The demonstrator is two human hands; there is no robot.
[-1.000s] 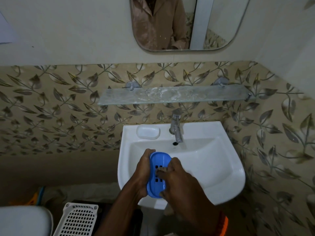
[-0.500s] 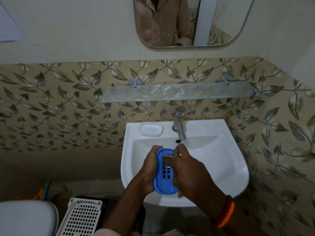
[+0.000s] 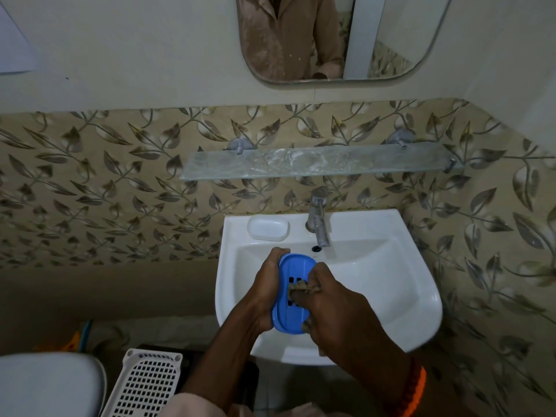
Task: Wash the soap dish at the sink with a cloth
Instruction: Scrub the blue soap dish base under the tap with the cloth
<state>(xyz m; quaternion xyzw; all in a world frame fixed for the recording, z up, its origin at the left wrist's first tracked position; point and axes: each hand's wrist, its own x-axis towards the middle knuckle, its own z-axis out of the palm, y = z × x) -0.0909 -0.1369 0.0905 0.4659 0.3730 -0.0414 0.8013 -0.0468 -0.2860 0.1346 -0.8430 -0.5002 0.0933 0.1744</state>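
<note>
Head view: left hand (image 3: 266,291) grips soap dish (image 3: 293,293); right hand (image 3: 334,305) apparently pinches cloth (image 3: 298,286).

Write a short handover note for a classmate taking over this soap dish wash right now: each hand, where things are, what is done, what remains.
Left hand grips the blue soap dish over the white sink basin.
Right hand presses a brownish cloth onto the dish near its drain slots.
Tap: no water visibly running.
Done: dish held, scrubbing underway.
Left: finish wiping, rinse, set the dish down.
</note>
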